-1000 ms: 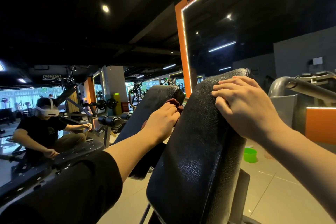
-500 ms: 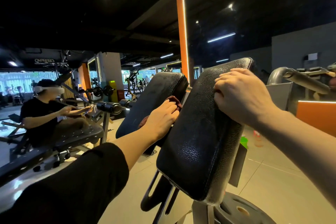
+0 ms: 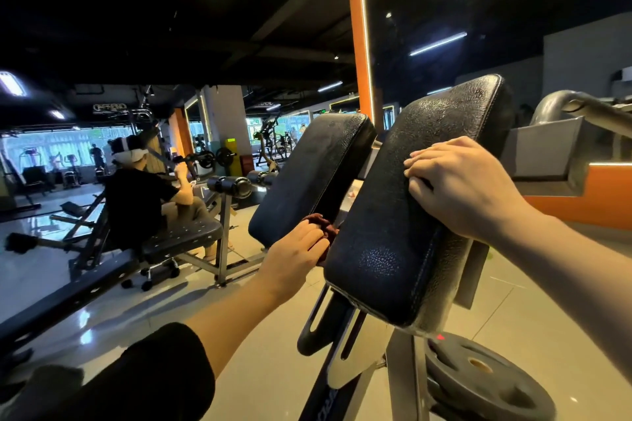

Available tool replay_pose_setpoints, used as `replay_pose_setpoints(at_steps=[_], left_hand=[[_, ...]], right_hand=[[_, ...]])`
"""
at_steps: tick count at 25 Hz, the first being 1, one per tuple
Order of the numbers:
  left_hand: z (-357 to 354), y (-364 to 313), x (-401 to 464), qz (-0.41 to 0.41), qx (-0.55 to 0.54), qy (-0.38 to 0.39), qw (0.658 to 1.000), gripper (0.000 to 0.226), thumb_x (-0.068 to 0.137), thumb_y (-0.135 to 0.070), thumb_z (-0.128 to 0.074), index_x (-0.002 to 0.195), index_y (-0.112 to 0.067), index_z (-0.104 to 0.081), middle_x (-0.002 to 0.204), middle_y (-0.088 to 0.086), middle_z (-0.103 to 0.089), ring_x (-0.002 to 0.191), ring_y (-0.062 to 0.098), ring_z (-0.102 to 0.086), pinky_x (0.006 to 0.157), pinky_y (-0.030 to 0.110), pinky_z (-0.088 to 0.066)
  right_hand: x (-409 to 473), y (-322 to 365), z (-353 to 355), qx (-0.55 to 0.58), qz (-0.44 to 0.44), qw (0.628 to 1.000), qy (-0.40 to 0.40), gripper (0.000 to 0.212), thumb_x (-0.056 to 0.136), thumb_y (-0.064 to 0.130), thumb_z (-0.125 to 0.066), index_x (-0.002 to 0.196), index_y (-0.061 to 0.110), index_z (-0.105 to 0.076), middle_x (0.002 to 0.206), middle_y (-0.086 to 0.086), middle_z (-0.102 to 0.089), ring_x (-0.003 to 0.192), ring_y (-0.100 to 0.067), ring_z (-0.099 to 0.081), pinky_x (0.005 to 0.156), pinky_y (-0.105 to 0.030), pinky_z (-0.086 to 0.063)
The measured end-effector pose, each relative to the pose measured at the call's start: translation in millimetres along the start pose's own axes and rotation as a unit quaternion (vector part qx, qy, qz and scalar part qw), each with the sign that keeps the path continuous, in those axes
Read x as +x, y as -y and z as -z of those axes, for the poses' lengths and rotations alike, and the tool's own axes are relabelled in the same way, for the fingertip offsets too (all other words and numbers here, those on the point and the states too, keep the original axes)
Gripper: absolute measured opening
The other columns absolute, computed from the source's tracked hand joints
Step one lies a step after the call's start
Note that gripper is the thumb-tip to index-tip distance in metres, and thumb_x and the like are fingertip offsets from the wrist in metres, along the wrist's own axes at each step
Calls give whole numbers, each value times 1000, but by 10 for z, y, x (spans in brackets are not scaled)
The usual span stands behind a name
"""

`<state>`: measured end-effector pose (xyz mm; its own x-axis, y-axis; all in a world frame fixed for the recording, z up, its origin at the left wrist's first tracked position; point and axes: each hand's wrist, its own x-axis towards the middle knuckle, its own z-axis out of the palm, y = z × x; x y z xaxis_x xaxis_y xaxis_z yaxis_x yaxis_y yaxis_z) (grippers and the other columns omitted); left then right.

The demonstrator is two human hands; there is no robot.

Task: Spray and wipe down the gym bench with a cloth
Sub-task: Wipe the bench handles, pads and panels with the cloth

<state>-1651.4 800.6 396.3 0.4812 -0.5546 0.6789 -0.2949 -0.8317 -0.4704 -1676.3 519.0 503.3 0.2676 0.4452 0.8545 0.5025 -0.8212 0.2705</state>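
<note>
Light: dim overhead; daylight from windows far beyond my left hand.
Glare: floor sheen.
Edges: bent, perhaps slightly soft.

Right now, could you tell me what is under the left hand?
A dark red cloth shows past the left hand, between the two pads. Most of it is covered.

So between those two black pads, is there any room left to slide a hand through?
Low down it is crowded: the left hand presses the dark red cloth into the gap. Higher up, the gap between the left pad and right pad stays open. The right pad's top, above the right hand, is bare.
</note>
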Motion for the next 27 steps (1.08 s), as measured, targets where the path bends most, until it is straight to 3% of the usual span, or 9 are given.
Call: replay_pose_setpoints(at_steps=[4, 8, 12, 18, 22, 27], left_hand=[[38, 54, -166, -36, 14, 23, 999, 50, 66, -11, -85, 113, -12, -69, 114, 5, -69, 107, 24, -66, 101, 35, -34], [31, 161, 296, -68, 41, 17, 997, 50, 71, -14, -82, 118, -9, -65, 122, 10, -65, 115, 26, -61, 107, 34, -30], [2, 133, 458, -18, 37, 25, 999, 48, 69, -14, -85, 114, -9, -68, 121, 10, -66, 116, 27, -61, 104, 35, -30], [77, 176, 136, -79, 30, 44, 995, 55, 61, -16, -89, 112, -11, -70, 117, 8, -68, 112, 26, -64, 100, 35, -32], [120, 246, 478, -100, 50, 63, 992, 58, 60, -19, -90, 113, -11, -69, 121, 10, -66, 115, 27, -62, 100, 32, -30], [125, 321, 1173, -93, 55, 28, 994, 41, 69, -3, -80, 109, -6, -70, 121, 17, -65, 117, 31, -60, 104, 34, -32]], right_hand=[[21, -2, -12, -13, -1, 1000, 0, 49, 83, 33, -31, 71, 13, -73, 83, -5, -74, 89, -22, -70, 84, -38, -39], [23, -1, -12, -15, 6, 1000, -1, 49, 84, 33, -30, 70, 13, -73, 83, -5, -74, 88, -23, -69, 82, -38, -37], [7, -23, -3, 0, 13, 1000, -3, 49, 86, 34, -30, 73, 13, -73, 85, -3, -74, 91, -22, -69, 84, -37, -39], [8, -16, -4, 4, 13, 1000, -5, 51, 86, 34, -29, 74, 14, -73, 86, -3, -74, 91, -22, -69, 85, -37, -39], [-10, -39, 40, 10, 31, 999, 10, 52, 88, 34, -28, 75, 14, -73, 86, -3, -73, 91, -22, -68, 85, -39, -39], [37, -105, 158, 24, 66, 996, 45, 52, 90, 38, -29, 79, 18, -75, 88, 3, -74, 89, -16, -68, 85, -36, -43]])
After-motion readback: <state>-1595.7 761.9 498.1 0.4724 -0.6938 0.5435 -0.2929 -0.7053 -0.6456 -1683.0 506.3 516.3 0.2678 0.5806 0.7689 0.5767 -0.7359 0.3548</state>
